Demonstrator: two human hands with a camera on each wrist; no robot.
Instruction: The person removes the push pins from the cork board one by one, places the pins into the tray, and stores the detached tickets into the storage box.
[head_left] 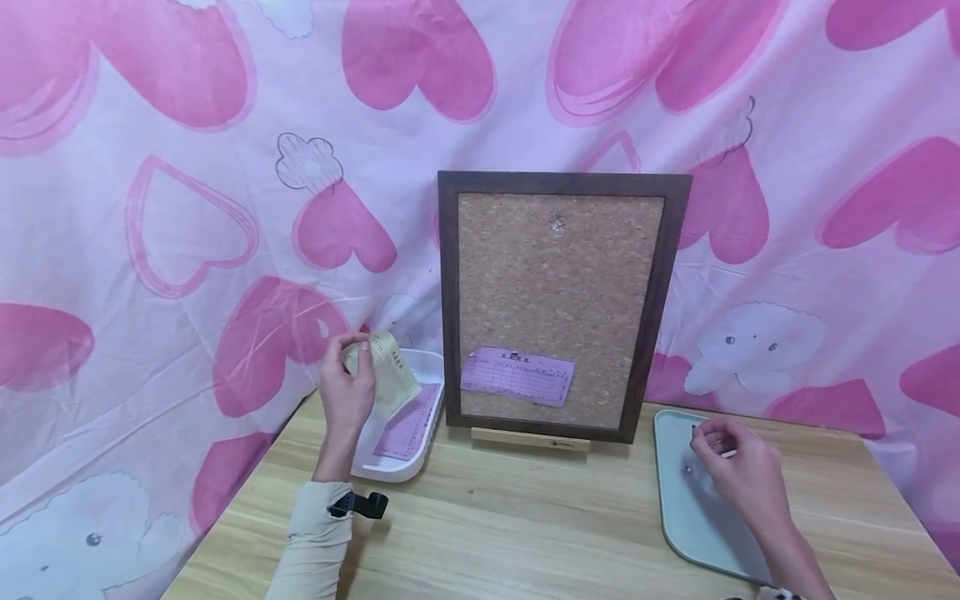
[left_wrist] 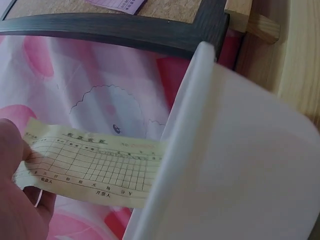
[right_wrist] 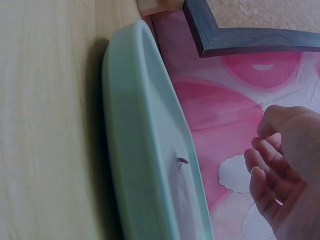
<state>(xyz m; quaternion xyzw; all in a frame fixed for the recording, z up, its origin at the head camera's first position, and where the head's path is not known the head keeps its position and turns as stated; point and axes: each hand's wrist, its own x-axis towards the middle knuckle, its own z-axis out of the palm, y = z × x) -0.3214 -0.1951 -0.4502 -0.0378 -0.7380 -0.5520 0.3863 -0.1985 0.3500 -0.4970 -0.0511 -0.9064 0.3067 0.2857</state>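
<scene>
My left hand (head_left: pixel 350 387) pinches a pale yellow receipt slip (left_wrist: pixel 95 165) by one end, thumb on one side and fingers on the other. The slip hangs over the white tray (head_left: pixel 437 417), where a purple receipt slip (head_left: pixel 408 429) lies. Over the pale green tray (head_left: pixel 705 533), my right hand (head_left: pixel 738 467) has thumb and index finger together, the other fingers loosely curled. A small dark thumbtack (head_left: pixel 693 427) shows at its fingertips. Another thumbtack (right_wrist: pixel 182 161) lies in the green tray with its point showing.
A dark-framed corkboard (head_left: pixel 558 292) stands upright on a wooden base (head_left: pixel 530 439) between the trays. A purple slip (head_left: pixel 517 379) is fixed low on its cork, with a dark tack at its top edge. A pink heart-patterned cloth (head_left: pixel 187 217) hangs behind the wooden table (head_left: pixel 487 533).
</scene>
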